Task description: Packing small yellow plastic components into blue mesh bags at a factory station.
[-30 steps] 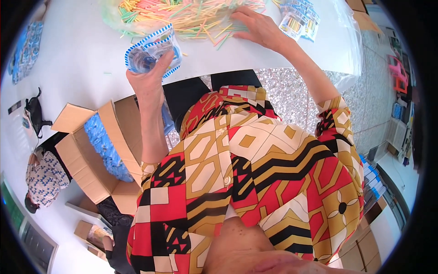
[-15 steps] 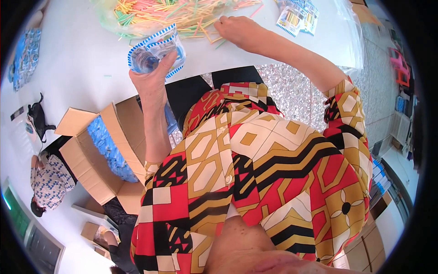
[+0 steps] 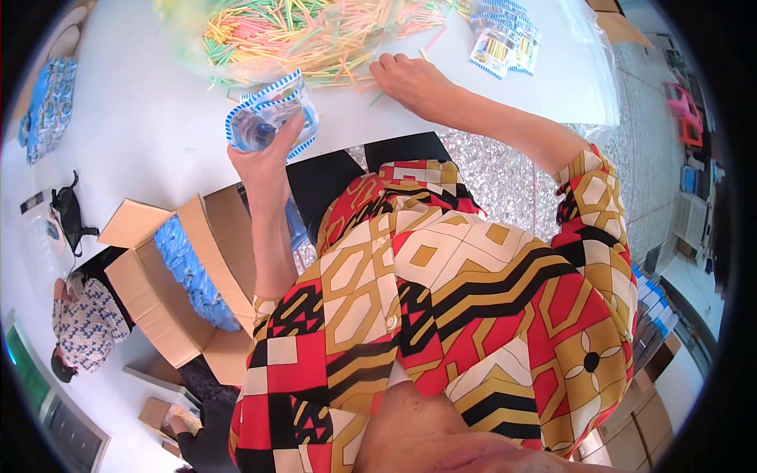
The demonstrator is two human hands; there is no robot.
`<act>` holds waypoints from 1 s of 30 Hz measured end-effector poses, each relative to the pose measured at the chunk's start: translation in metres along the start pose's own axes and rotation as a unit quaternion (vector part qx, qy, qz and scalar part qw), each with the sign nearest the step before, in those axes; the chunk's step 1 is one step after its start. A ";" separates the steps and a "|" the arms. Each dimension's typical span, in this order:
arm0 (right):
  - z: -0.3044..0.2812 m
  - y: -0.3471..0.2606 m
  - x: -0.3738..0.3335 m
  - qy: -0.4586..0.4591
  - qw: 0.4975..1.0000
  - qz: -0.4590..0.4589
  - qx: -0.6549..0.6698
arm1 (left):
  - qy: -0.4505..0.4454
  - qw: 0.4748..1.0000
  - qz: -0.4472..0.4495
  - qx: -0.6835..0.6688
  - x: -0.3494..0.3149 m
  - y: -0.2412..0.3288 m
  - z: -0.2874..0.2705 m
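My left hand [image 3: 264, 165] is closed around a clear plastic pouch [image 3: 254, 130] with blue-and-white striped edges; the pouch's mouth gapes open. In front of it, at the far side of the picture, lies a heap of thin pink, yellow and green sticks [image 3: 315, 39] on clear plastic film. My right hand [image 3: 414, 83] is at the heap's near right edge, palm down, with its fingers bent and drawn together. What sits between those fingertips, if anything, is too small to make out. A few loose sticks lie on the table by the fingertips.
Flat pouches [image 3: 505, 43] with striped edges lie on the white table [image 3: 158, 102] at the far right. An open cardboard box [image 3: 150, 292] with blue-and-white packs [image 3: 189, 268] stands left of me. More packs [image 3: 51, 110] and a black bag [image 3: 72, 213] are farther left. Two other people are at lower left.
The whole view has shifted slightly, so the table and hands appear lower. Both hands keep nearly the same places over the table, the left still gripping the pouch.
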State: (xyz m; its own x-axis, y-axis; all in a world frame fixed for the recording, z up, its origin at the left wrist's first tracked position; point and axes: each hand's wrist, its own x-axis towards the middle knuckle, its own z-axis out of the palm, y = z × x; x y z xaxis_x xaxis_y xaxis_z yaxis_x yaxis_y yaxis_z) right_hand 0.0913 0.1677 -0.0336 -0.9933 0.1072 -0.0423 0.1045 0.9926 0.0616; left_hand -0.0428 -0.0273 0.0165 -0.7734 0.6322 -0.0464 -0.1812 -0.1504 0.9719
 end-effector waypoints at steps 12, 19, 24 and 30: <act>-0.011 0.050 -0.012 0.090 0.933 0.108 0.332 | -0.020 1.000 0.001 -0.005 0.001 -0.003 0.003; 0.014 0.059 -0.035 0.129 0.852 0.178 0.475 | -0.043 0.999 -0.013 -0.002 0.001 -0.006 0.012; 0.018 0.057 -0.040 0.141 0.865 0.191 0.441 | -0.088 0.996 -0.001 -0.016 0.000 -0.007 0.017; 0.021 0.056 -0.038 0.134 0.835 0.209 0.491 | -0.096 0.995 -0.014 0.002 -0.003 -0.010 0.023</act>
State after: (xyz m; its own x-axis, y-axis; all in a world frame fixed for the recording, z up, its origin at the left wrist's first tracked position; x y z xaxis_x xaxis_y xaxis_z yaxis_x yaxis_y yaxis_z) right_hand 0.1354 0.2204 -0.0492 -0.8217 0.5698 0.0111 0.3033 0.4538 -0.8379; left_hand -0.0247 -0.0099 0.0119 -0.6378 0.7696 -0.0289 -0.1984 -0.1280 0.9717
